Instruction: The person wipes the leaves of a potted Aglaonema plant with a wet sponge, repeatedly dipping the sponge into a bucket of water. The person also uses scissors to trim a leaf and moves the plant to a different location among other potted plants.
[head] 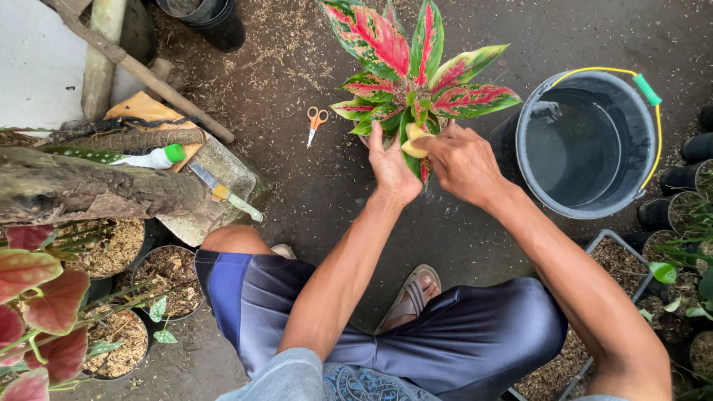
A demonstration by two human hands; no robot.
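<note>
Your plant (416,74) sits at about 12 o'clock from you, straight ahead of your knees on the dark, husk-strewn ground. Its leaves are broad and pointed, red and pink down the middle with green speckled edges, fanning upward and outward from a tight centre. One lower leaf is green with a red rib and hangs toward you, partly hidden by your hands.

Your left hand (391,165) reaches up under the plant's base, palm open and fingers spread apart along the lower leaf. Your right hand (464,162) comes in from 2 o'clock, and its grip is clamped on a small yellow sponge (413,141) pressed against that leaf, just at the base of the plant.

At 2 o'clock, just beside your right hand, stands a dark grey bucket (587,145) with water in it and a yellow wire handle with a green sleeve. At 11 o'clock, apart from the plant, a pair of orange-handled scissors (316,123) lies on the ground. Farther out at 10 o'clock a white bottle with a green cap (152,157) and a knife (223,191) rest on a stone slab beside a rough log (89,189). Pots of husk (111,249) and a red-leaved plant (37,304) crowd your 8 o'clock side, and small black pots (679,182) line the 3 o'clock edge. Your sandalled foot (412,297) shows between your knees
</note>
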